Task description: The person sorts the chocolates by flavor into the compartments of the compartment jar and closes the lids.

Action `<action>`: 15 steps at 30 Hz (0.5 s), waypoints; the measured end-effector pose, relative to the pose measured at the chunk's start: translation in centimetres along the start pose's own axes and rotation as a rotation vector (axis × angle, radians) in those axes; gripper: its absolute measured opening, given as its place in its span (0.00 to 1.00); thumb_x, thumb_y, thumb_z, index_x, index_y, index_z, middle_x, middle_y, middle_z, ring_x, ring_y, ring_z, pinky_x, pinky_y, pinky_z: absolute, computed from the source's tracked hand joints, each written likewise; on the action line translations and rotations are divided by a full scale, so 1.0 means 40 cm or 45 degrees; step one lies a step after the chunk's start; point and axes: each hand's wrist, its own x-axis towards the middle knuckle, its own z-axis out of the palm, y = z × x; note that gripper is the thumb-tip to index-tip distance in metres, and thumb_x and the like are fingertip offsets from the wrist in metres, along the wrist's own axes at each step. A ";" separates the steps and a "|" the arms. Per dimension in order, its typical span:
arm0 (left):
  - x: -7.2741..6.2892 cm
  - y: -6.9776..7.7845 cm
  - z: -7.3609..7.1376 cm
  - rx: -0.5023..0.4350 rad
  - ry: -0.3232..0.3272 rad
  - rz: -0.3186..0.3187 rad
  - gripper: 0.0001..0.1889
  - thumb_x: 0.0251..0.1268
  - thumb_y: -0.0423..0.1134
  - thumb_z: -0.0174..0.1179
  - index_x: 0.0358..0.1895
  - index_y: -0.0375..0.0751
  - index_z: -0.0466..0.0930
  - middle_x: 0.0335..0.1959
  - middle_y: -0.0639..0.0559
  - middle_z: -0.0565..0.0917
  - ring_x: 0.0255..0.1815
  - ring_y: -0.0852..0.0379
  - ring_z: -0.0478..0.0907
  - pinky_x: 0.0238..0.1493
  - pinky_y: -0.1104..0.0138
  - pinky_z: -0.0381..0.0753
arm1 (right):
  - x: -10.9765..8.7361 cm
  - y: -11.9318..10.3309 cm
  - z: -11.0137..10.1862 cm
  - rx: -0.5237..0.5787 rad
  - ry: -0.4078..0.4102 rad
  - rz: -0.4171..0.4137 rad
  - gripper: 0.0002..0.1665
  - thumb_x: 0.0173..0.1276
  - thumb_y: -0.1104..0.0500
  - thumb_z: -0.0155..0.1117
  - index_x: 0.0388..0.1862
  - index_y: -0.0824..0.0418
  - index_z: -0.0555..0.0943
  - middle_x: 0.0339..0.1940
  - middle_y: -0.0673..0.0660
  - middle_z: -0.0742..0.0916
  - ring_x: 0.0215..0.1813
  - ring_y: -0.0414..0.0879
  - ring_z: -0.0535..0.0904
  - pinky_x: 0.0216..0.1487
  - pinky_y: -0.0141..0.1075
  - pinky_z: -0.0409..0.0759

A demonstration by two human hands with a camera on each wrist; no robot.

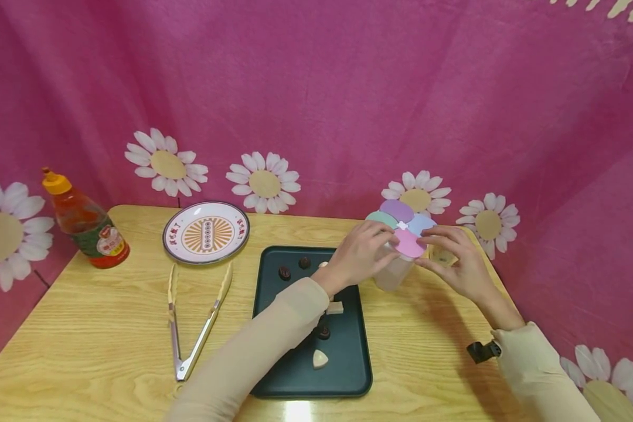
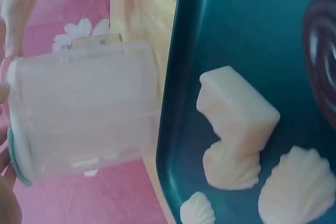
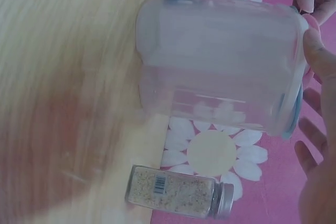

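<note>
Right of centre in the head view, a cloudy tub [image 1: 392, 275] is stood upright on the bench [image 1: 411, 357]. The pink flap of its lid [image 1: 409, 242] is pinched by both hands, left [image 1: 361, 249] and right [image 1: 456, 261]. A jar [image 3: 170, 191] is placed near the tub. At lower centre, chocolates [image 1: 320, 358] are laid on a tray [image 1: 345, 372]; at left, tongs [image 1: 200, 340], a plate [image 1: 206, 234] and a bottle [image 1: 92, 225] are seen.

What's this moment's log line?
left hand: at pastel four-petal lid; right hand: same lid; translucent plastic container: upright, lidded; dark rectangular tray: beside container
</note>
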 end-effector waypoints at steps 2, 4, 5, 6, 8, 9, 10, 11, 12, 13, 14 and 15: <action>0.001 0.001 0.007 0.010 0.003 -0.011 0.14 0.72 0.48 0.69 0.53 0.46 0.88 0.55 0.52 0.87 0.63 0.54 0.80 0.71 0.65 0.77 | 0.004 0.007 0.000 0.009 -0.018 -0.005 0.30 0.44 0.71 0.84 0.51 0.63 0.90 0.54 0.66 0.88 0.60 0.58 0.78 0.70 0.27 0.64; 0.002 0.000 0.012 0.015 0.012 -0.023 0.14 0.72 0.48 0.69 0.53 0.47 0.88 0.55 0.53 0.88 0.62 0.55 0.80 0.71 0.65 0.77 | 0.005 0.012 0.002 0.021 -0.024 -0.004 0.29 0.45 0.71 0.84 0.51 0.63 0.90 0.54 0.66 0.88 0.61 0.56 0.78 0.70 0.26 0.64; 0.002 0.000 0.014 0.013 0.017 -0.024 0.14 0.72 0.49 0.69 0.53 0.47 0.88 0.54 0.54 0.88 0.62 0.55 0.80 0.70 0.65 0.77 | 0.006 0.014 0.003 0.025 -0.024 0.002 0.29 0.46 0.70 0.84 0.51 0.63 0.90 0.53 0.66 0.88 0.61 0.54 0.78 0.70 0.26 0.64; 0.002 -0.001 0.015 0.010 0.022 -0.024 0.14 0.71 0.48 0.69 0.53 0.47 0.88 0.54 0.54 0.89 0.62 0.55 0.80 0.70 0.65 0.78 | 0.006 0.015 0.004 0.024 -0.020 0.002 0.28 0.46 0.70 0.84 0.50 0.63 0.90 0.53 0.66 0.88 0.61 0.53 0.78 0.70 0.25 0.64; 0.003 -0.001 0.016 0.004 0.030 -0.022 0.14 0.71 0.48 0.69 0.52 0.47 0.89 0.53 0.54 0.89 0.61 0.55 0.80 0.69 0.66 0.78 | 0.005 0.017 0.005 0.024 -0.012 0.017 0.27 0.46 0.70 0.84 0.49 0.63 0.90 0.52 0.66 0.88 0.62 0.49 0.78 0.71 0.25 0.64; 0.003 0.000 0.016 0.001 0.033 -0.022 0.14 0.71 0.49 0.69 0.52 0.47 0.89 0.53 0.54 0.90 0.61 0.55 0.80 0.68 0.66 0.78 | 0.005 0.017 0.006 0.020 -0.008 0.026 0.27 0.45 0.70 0.84 0.49 0.63 0.90 0.51 0.66 0.89 0.62 0.47 0.78 0.71 0.25 0.64; 0.004 0.000 0.016 -0.001 0.031 -0.023 0.14 0.71 0.49 0.69 0.52 0.47 0.89 0.53 0.55 0.90 0.61 0.55 0.80 0.68 0.66 0.78 | 0.005 0.017 0.006 0.012 -0.004 0.031 0.27 0.46 0.70 0.84 0.49 0.62 0.90 0.51 0.65 0.89 0.62 0.46 0.79 0.71 0.25 0.64; 0.004 0.000 0.016 -0.003 0.030 -0.024 0.14 0.70 0.49 0.69 0.52 0.47 0.89 0.53 0.55 0.90 0.61 0.55 0.80 0.68 0.66 0.78 | 0.005 0.017 0.007 0.005 -0.001 0.035 0.27 0.46 0.69 0.84 0.48 0.62 0.91 0.50 0.65 0.89 0.61 0.47 0.79 0.71 0.25 0.64; 0.004 0.000 0.016 -0.004 0.029 -0.027 0.14 0.70 0.49 0.69 0.52 0.48 0.89 0.53 0.55 0.90 0.61 0.56 0.80 0.68 0.66 0.78 | 0.005 0.017 0.007 0.000 0.003 0.035 0.26 0.46 0.69 0.85 0.48 0.62 0.91 0.50 0.65 0.89 0.61 0.48 0.79 0.71 0.25 0.64; 0.004 -0.001 0.017 -0.003 0.027 -0.033 0.14 0.70 0.49 0.70 0.52 0.48 0.89 0.53 0.55 0.90 0.61 0.56 0.80 0.68 0.66 0.78 | 0.006 0.017 0.008 -0.004 0.006 0.035 0.25 0.47 0.67 0.85 0.48 0.62 0.91 0.50 0.65 0.89 0.60 0.49 0.80 0.71 0.25 0.64; 0.003 -0.001 0.016 -0.003 0.025 -0.038 0.14 0.70 0.49 0.70 0.52 0.48 0.89 0.53 0.55 0.90 0.61 0.56 0.80 0.68 0.66 0.78 | 0.007 0.017 0.010 -0.012 0.012 0.028 0.24 0.49 0.65 0.85 0.48 0.62 0.91 0.49 0.65 0.89 0.59 0.51 0.80 0.71 0.25 0.64; 0.001 -0.001 0.016 -0.002 0.021 -0.041 0.13 0.70 0.49 0.70 0.52 0.49 0.89 0.54 0.56 0.89 0.61 0.56 0.80 0.68 0.66 0.78 | 0.007 0.016 0.011 -0.017 0.016 0.025 0.22 0.50 0.63 0.85 0.47 0.62 0.91 0.49 0.65 0.90 0.59 0.52 0.80 0.71 0.25 0.64</action>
